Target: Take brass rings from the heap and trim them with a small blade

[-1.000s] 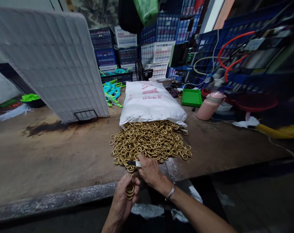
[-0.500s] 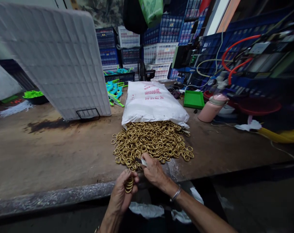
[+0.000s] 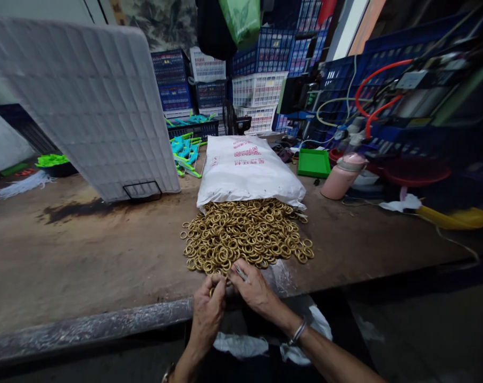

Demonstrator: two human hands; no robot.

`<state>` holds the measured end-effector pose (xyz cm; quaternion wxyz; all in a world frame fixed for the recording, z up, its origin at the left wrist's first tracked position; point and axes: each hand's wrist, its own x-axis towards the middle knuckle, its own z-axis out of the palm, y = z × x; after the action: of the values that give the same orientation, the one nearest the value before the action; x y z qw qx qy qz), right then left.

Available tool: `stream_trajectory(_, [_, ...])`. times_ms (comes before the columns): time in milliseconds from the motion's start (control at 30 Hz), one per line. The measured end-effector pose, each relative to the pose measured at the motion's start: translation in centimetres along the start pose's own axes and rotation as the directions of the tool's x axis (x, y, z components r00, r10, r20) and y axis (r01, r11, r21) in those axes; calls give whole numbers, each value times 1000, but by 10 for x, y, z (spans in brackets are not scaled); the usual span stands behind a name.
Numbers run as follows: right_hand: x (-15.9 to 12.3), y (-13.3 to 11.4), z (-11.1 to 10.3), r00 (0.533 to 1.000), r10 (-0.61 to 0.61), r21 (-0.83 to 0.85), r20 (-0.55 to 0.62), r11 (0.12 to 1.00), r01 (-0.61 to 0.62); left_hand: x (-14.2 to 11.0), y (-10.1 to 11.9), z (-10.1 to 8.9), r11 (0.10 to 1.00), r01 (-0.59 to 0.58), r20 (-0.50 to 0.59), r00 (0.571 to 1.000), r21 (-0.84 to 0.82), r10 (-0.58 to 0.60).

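Note:
A heap of brass-coloured rings spills from the mouth of a white printed sack lying on the worktable. At the table's front edge my left hand is closed on a few of these rings, largely hidden by the fingers now. Beside it my right hand is closed round a small, flat silvery tool, whose kind I cannot make out. The fingertips of both hands nearly meet, just in front of the heap.
A tall ribbed pale panel stands on the left. Turquoise and green plastic pieces lie behind it. To the right are a green tray, a pink bottle and a machine with red hoses. Stacked crates fill the back.
My left hand has turned, so the rings in it show less. Its fingertips have come up close to my right hand's, and the tool has tilted. The view has shifted slightly.

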<state>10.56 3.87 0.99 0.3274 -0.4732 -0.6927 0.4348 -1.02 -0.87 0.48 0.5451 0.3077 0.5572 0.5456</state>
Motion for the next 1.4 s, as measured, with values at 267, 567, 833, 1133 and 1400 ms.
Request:
stream_trajectory(267, [0,-1,-2,997,74,-25,-31,997,-75,-1,1,4,992,118,116,986,36,-121])
stream_trajectory(567, [-3,-7,-8,995,105,17,-3,994,-104,-3,2,10,979,152,279,954,-132,-111])
stream_trajectory(833, [0,1,-12,991,83,-52,-104,995,-88,-6,6,12,991,112,238,967,-73,-91])
stream_trajectory(1133, [-16,4,-16,989,-79,-535,124,834,134,0,5,14,999,38,159,987,-29,-33])
stream_trajectory(1400, [-12,4,-17,990,22,-672,142,736,80,-3,3,11,998,44,118,992,46,-49])
